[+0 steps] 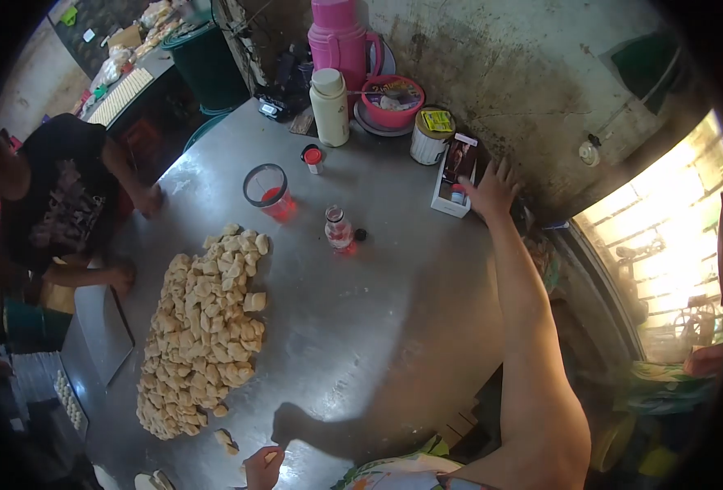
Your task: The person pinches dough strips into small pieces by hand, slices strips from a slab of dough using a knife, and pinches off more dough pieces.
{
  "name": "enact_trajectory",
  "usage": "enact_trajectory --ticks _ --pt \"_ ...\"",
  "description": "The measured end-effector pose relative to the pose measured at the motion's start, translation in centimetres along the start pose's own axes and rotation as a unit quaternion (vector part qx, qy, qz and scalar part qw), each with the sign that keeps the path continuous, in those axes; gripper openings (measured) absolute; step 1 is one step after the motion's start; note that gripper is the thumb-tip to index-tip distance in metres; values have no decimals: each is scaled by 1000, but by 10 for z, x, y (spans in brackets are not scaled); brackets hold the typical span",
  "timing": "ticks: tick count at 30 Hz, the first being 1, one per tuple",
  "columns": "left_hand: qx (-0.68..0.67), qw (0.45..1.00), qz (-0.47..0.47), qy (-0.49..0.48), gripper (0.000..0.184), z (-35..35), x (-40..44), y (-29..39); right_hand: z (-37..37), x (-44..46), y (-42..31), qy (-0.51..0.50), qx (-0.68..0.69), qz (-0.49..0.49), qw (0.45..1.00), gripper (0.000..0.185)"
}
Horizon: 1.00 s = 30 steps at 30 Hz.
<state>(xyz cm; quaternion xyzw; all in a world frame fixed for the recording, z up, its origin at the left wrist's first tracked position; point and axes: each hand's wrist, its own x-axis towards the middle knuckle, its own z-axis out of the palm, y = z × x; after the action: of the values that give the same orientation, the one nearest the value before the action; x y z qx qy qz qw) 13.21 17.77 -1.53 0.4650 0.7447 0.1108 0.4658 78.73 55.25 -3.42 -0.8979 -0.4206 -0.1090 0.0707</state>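
Observation:
My right hand (496, 192) reaches to the far right of the metal table, its fingers spread at the edge of a white box (451, 204). Its thumb is over the box, close to a small container with a red lid (458, 193); I see nothing gripped. Near the table's front edge, my left hand (262, 469) is closed in a pinch, and what it may hold cannot be made out. Beside it lies a loose dough piece (226, 442). A large heap of dough pieces (202, 335) covers the table's left part.
Mid-table stand a clear bottle (339, 230), a black cap (361, 234), a cup of red liquid (276, 200) and a red-lidded jar (313, 159). Behind are a cream flask (329, 110), pink jug (341, 53), pink bowl (392, 102) and tin (432, 143). Another person (59, 196) works at left by a metal sheet (104, 335).

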Motion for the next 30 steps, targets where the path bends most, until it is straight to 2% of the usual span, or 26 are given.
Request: enact_trajectory --ticks 5,7,8,12,16,20,24,28,30 --pt "-41 999 -15 -23 19 3 -17 -17 -16 -38 12 -59 32 -23 997 85" --pt "55 997 39 -26 23 0 -27 -17 -21 -38 10 -81 64 -29 994 80" --pt "102 993 59 -28 27 0 -33 -19 -20 -35 8 -82 64 -32 994 80" --pt "82 994 73 2 27 5 -45 -33 -7 -17 -7 -50 45 -52 996 75" --pt "92 994 54 -9 26 15 -42 -76 1 7 -28 -39 69 -54 995 68" --pt "91 994 62 11 26 18 -32 -72 10 32 -43 -52 69 -54 995 64" --pt "95 995 38 -16 26 11 -12 -55 19 46 -52 -33 53 -43 997 60" --pt "90 995 50 -19 26 7 2 -51 30 51 -44 -10 2 -89 996 60" --pt "98 994 48 -19 26 7 1 -60 31 54 -34 -23 24 -36 999 61"
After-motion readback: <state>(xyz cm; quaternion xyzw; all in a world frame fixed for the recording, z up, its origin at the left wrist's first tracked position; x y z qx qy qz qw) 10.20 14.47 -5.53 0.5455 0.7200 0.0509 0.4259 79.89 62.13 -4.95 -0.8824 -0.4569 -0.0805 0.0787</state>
